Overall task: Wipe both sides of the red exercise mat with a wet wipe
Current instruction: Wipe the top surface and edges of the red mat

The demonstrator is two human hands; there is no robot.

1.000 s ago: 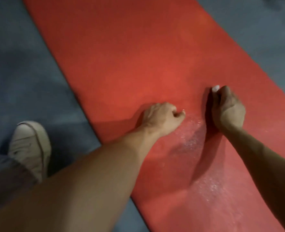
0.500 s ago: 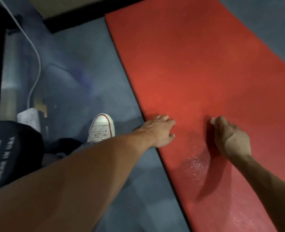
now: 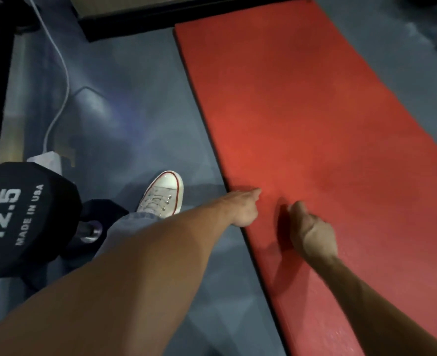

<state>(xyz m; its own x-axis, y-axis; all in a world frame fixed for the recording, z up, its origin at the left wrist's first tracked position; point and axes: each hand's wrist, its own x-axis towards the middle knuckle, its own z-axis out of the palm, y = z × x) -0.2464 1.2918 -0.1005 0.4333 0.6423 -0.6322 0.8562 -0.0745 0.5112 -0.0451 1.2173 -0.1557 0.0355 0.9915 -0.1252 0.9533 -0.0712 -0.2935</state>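
Red exercise mat (image 3: 315, 119) lies flat on the grey floor (image 3: 140, 104), running from the far top edge down to bottom right. My left hand (image 3: 240, 208) sits at the mat's left long edge, fingers (image 3: 253, 193) straight and reaching onto the red surface, palm side over the edge; can't tell if it grips the edge or just rests there. My right hand (image 3: 312, 231) is on the mat just right of the left one, fingers curled under, thumb up. Wet wipe not visible in this hand, so I can't tell what it holds, if anything. Faint wet speckle on the mat near bottom right.

Off the mat, left: white sneaker (image 3: 163, 195) on the floor with a jeans leg (image 3: 125, 227) behind it. Black dumbbell (image 3: 19, 214) marked 12.5 at far left, white cable (image 3: 58, 98) trailing behind it. Dark baseboard (image 3: 135, 19) at the top.
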